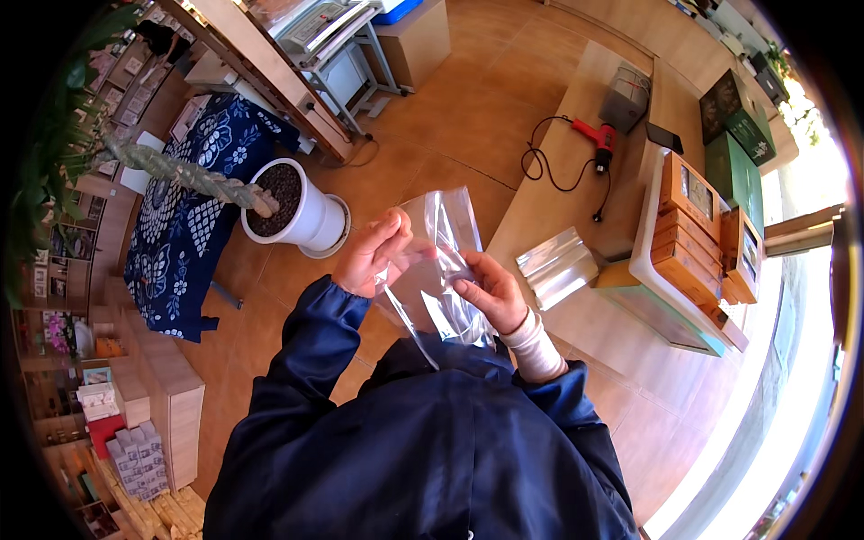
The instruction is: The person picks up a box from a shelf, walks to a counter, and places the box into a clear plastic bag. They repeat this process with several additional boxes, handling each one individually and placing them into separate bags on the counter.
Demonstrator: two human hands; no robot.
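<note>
A clear plastic film bag [439, 297] hangs between my two hands in front of my dark blue jacket. My left hand [375, 255] grips its left side, and part of that hand seems to be behind or inside the film. On the other side, my right hand [495, 289] pinches the film between thumb and fingers. Several more clear film sheets or bags [559, 267] lie in a stack on the wooden table [540, 209], just right of my right hand. Farther along that table rests a red heat gun [598, 140] with a black cord.
A white container [638, 250] holding orange boxes with windows [687, 253] stands on the right. Green boxes [736, 158], a phone [664, 138] and a grey box [625, 96] are nearby. To the left are a potted tree [307, 212] and a blue patterned cloth [182, 223].
</note>
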